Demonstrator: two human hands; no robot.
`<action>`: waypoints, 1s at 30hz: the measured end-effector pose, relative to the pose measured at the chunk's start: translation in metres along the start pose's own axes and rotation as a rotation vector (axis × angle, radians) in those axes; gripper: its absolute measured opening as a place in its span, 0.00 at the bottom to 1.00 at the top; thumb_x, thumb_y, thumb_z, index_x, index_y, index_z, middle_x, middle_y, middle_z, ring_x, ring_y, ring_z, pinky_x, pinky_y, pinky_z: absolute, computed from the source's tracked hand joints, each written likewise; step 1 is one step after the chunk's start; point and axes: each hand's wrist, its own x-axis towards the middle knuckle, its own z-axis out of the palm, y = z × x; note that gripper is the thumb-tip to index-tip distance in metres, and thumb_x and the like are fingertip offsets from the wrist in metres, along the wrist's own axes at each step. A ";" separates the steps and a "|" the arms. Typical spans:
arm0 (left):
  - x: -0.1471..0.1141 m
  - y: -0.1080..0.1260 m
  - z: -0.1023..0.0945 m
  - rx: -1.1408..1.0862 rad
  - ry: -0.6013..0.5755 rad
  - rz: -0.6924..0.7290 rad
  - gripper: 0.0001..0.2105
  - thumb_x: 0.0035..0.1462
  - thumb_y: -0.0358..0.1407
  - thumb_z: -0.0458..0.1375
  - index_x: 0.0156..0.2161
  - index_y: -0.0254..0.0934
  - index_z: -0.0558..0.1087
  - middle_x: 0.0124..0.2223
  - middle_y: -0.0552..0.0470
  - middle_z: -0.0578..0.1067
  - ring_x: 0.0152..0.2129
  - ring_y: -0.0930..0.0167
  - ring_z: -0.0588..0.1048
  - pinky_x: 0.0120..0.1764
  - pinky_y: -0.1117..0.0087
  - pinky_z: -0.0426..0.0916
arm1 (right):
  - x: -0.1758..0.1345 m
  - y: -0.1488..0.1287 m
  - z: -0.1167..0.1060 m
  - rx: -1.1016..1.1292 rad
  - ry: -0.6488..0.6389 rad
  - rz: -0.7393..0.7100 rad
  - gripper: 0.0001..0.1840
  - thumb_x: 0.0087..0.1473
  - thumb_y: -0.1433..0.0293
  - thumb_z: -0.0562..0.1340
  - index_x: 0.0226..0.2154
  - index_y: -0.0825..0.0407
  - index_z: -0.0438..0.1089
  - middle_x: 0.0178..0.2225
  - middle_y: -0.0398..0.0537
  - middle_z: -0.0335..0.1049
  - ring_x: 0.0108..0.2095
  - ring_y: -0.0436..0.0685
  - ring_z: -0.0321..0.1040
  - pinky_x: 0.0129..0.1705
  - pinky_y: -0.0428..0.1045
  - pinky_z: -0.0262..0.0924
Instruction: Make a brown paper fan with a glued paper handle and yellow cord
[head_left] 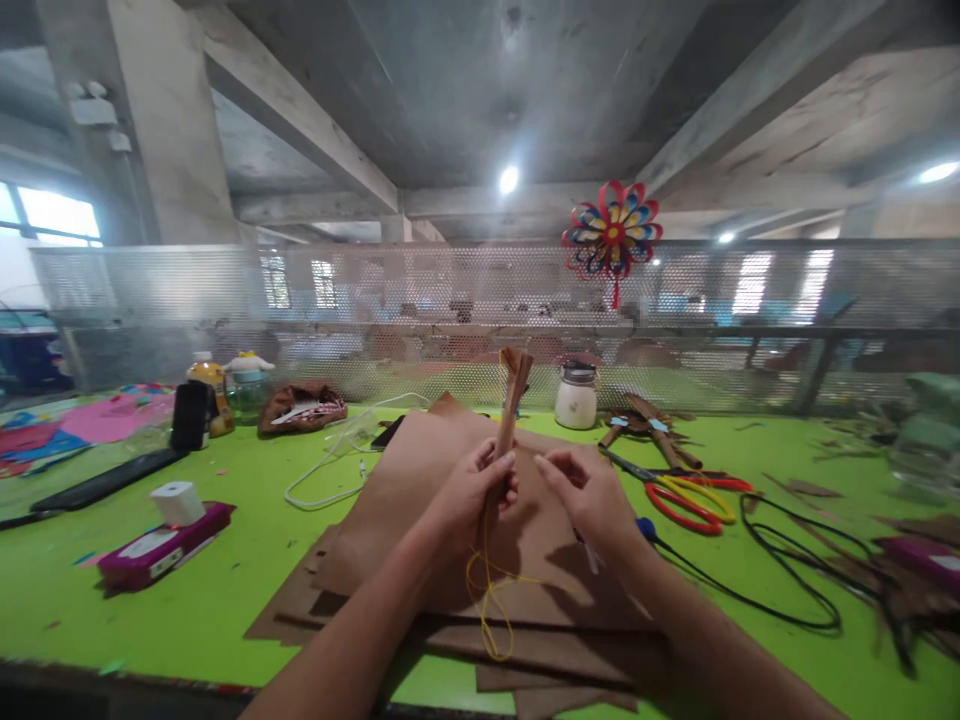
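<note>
Left hand in a closed grip around a narrow bundle of brown paper, held upright above the middle of the surface, its flared top clear of the fingers. Right hand beside it, apart from the bundle, thumb and forefinger drawn close together; from where I stand, I cannot tell whether that grip has hold of anything. Yellow thread hangs below the left hand in loose loops over flat brown sheets. The step in hand is probably binding the bundle; the next move seems to call for a steady left grip while the right draws the thread snug.
</note>
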 end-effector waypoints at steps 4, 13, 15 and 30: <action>-0.003 -0.007 0.010 0.160 -0.165 -0.041 0.16 0.54 0.41 0.58 0.44 0.36 0.62 0.25 0.58 0.67 0.18 0.80 0.65 0.22 0.78 0.58 | 0.016 0.001 -0.009 0.159 0.058 0.085 0.25 0.46 0.54 0.62 0.41 0.56 0.66 0.33 0.52 0.72 0.32 0.57 0.69 0.35 0.50 0.63; -0.003 -0.015 0.026 0.565 -0.158 0.036 0.14 0.54 0.44 0.54 0.40 0.36 0.63 0.20 0.60 0.63 0.14 0.78 0.60 0.19 0.76 0.53 | 0.031 -0.001 -0.014 0.364 0.328 0.182 0.19 0.47 0.56 0.60 0.32 0.56 0.69 0.27 0.45 0.70 0.28 0.51 0.64 0.30 0.46 0.60; -0.002 -0.018 0.024 0.680 -0.090 0.116 0.13 0.54 0.41 0.54 0.43 0.36 0.65 0.20 0.60 0.63 0.14 0.77 0.60 0.20 0.75 0.54 | 0.033 0.001 -0.019 0.408 0.353 0.202 0.18 0.46 0.56 0.61 0.31 0.55 0.70 0.26 0.43 0.69 0.27 0.51 0.64 0.28 0.46 0.59; 0.001 -0.022 0.017 0.858 -0.166 0.160 0.09 0.56 0.41 0.53 0.29 0.38 0.67 0.21 0.57 0.64 0.18 0.74 0.61 0.23 0.74 0.54 | 0.038 0.010 -0.045 0.658 0.401 0.389 0.17 0.49 0.59 0.58 0.21 0.56 0.69 0.15 0.44 0.68 0.14 0.49 0.62 0.18 0.45 0.59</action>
